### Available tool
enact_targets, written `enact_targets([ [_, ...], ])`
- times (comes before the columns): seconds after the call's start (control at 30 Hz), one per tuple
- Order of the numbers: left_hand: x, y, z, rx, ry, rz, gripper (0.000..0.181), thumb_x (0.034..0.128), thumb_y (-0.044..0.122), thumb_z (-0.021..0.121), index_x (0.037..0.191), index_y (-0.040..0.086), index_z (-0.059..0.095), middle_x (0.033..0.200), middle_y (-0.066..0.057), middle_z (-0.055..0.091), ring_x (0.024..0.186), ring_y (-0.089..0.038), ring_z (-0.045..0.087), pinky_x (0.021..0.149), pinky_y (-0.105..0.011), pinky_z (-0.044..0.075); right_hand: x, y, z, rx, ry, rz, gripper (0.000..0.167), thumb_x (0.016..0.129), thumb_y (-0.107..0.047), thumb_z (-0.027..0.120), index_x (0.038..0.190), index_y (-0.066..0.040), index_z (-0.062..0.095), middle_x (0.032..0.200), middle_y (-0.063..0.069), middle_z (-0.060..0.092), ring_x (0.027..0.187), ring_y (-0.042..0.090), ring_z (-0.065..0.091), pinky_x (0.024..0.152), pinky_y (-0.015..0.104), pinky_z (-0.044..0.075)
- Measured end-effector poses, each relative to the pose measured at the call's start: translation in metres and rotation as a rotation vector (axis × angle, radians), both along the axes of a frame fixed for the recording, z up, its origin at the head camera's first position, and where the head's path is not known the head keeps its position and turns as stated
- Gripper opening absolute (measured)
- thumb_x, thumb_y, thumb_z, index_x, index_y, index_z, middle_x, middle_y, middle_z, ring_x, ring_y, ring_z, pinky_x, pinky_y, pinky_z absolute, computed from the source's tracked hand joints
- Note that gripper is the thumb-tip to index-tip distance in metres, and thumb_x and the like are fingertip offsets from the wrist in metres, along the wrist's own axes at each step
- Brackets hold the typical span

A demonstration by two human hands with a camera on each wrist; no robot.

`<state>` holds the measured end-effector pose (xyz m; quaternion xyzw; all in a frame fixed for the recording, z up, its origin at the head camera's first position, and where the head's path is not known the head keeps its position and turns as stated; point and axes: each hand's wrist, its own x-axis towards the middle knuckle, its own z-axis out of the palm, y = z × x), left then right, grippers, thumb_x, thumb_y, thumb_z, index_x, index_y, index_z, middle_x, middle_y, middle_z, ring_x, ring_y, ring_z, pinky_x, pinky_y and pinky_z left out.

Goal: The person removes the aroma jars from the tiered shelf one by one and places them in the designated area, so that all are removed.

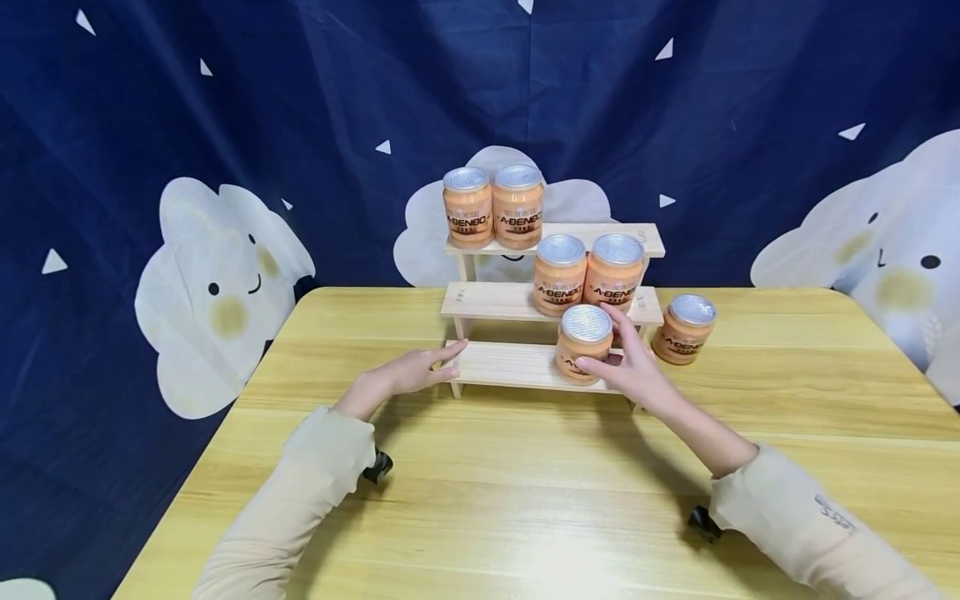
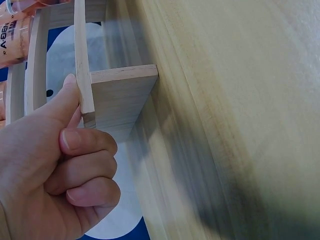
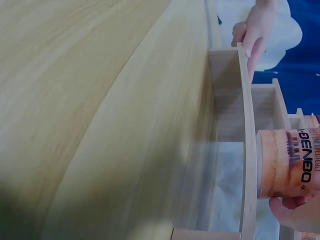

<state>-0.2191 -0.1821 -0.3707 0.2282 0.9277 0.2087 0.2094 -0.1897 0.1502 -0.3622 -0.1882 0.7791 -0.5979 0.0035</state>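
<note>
A three-tier wooden shelf [image 1: 495, 364] stands on the table. My right hand [image 1: 636, 367] grips an orange jar [image 1: 582, 354] with a silver lid, thumb on the near side and fingers round its right. The jar is upright at the right part of the lowest tier; in the right wrist view its base [image 3: 259, 165] is right at the board, and I cannot tell whether it touches. My left hand [image 1: 408, 372] pinches the left end of the lowest board [image 2: 84, 65] between thumb and index finger, the other fingers curled.
Two jars [image 1: 517, 208] stand side by side at the left of the top tier. Two more jars [image 1: 617, 271] stand toward the right of the middle tier. Another jar [image 1: 682, 329] is on the table right of the shelf. Behind hangs a blue cloth [image 1: 360, 92] with clouds.
</note>
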Motion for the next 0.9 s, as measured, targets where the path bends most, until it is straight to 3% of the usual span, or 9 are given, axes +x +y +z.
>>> enact_targets([
  [0.2,0.002,0.000,-0.001,0.012,0.021,-0.022,0.058,0.0976,0.035,0.040,0.147,0.016,0.016,0.146,-0.016,0.027,0.126,-0.040,0.035,0.106,-0.049,0.026,-0.003,-0.002,-0.005,0.015,0.043,-0.024,0.082,0.077,0.003,0.069,0.141,-0.002,0.018,0.133,0.022,0.035,0.118,0.029,0.039,0.083,0.013,0.043],
  [0.37,0.003,0.000,-0.002,0.016,0.016,-0.012,0.058,0.0975,0.035,0.041,0.147,0.018,0.016,0.146,-0.016,0.028,0.125,-0.040,0.037,0.106,-0.049,0.027,-0.003,-0.001,-0.008,0.015,0.048,-0.031,0.079,0.077,0.003,0.068,0.139,-0.002,0.021,0.131,0.022,0.037,0.113,0.028,0.042,0.082,0.014,0.043],
  [0.57,0.002,0.000,0.000,0.034,0.011,-0.020,0.059,0.0975,0.036,0.040,0.147,0.017,0.016,0.147,-0.014,0.026,0.127,-0.040,0.033,0.107,-0.049,0.024,0.001,0.003,-0.009,0.031,0.093,-0.062,0.075,0.077,0.005,0.068,0.137,0.000,0.024,0.124,0.023,0.041,0.100,0.018,0.043,0.076,0.014,0.046],
  [0.9,-0.001,-0.001,-0.001,-0.004,0.028,-0.023,0.058,0.0975,0.038,0.039,0.147,0.019,0.016,0.146,-0.015,0.027,0.126,-0.041,0.035,0.106,-0.049,0.026,0.012,0.020,-0.010,0.034,0.159,-0.120,0.072,0.073,0.007,0.070,0.134,0.002,0.031,0.120,0.019,0.045,0.096,0.003,0.047,0.076,0.013,0.047],
])
